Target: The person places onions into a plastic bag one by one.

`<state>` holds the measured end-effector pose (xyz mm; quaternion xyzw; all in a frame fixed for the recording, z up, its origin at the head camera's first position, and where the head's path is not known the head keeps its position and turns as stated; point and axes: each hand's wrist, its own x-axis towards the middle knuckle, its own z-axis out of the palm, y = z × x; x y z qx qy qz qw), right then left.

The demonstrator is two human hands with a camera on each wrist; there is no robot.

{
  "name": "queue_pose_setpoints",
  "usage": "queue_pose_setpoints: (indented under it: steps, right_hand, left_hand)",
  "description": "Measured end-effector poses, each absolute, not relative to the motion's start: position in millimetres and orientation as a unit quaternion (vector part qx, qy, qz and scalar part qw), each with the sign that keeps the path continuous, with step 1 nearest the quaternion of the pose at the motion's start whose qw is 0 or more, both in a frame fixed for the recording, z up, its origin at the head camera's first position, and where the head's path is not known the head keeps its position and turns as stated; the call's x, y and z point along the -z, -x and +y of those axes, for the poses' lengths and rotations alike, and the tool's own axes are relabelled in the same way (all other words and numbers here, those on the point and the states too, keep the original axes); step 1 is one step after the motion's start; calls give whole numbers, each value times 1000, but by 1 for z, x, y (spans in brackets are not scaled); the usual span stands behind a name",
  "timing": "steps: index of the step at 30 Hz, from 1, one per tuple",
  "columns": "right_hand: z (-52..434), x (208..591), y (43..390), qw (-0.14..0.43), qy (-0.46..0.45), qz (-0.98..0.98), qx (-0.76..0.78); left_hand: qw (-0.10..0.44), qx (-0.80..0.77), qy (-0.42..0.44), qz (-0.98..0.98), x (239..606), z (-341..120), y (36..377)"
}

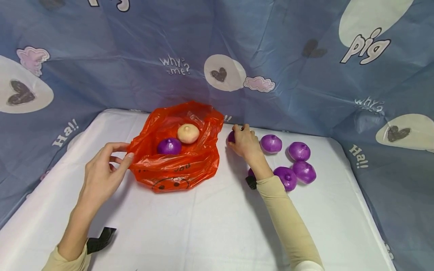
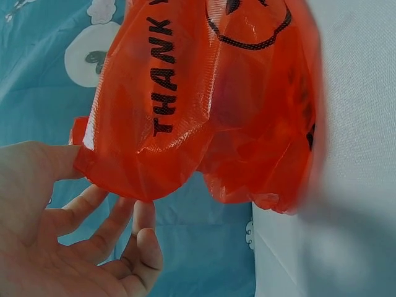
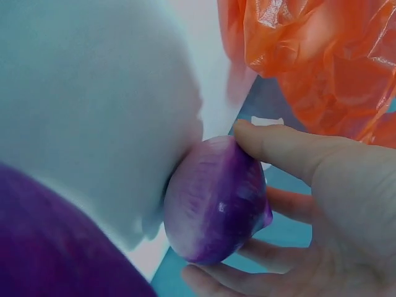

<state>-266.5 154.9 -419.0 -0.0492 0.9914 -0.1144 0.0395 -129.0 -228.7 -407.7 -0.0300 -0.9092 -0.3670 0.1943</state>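
Gripping a purple onion (image 3: pixel 216 201), right hand (image 1: pixel 245 143); left hand (image 1: pixel 101 175) pinches bag (image 1: pixel 176 165).

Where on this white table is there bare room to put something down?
The widest bare patch is the near middle of the table, bordered by the orange bag behind and the two forearms at its sides. The far left corner behind the left hand is bare too. It is crowded on the right, where purple onions cluster beside the right hand.

beige long sleeves (image 1: pixel 288 214), black wrist straps (image 1: pixel 100 239)
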Motion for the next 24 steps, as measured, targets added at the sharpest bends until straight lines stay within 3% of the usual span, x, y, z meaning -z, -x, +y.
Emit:
queue_pose_setpoints:
  steps: [24]
  right_hand:
    - [154, 422, 265, 32, 55, 987, 146]
  left_hand:
    - [190, 365, 26, -911, 407, -227, 129]
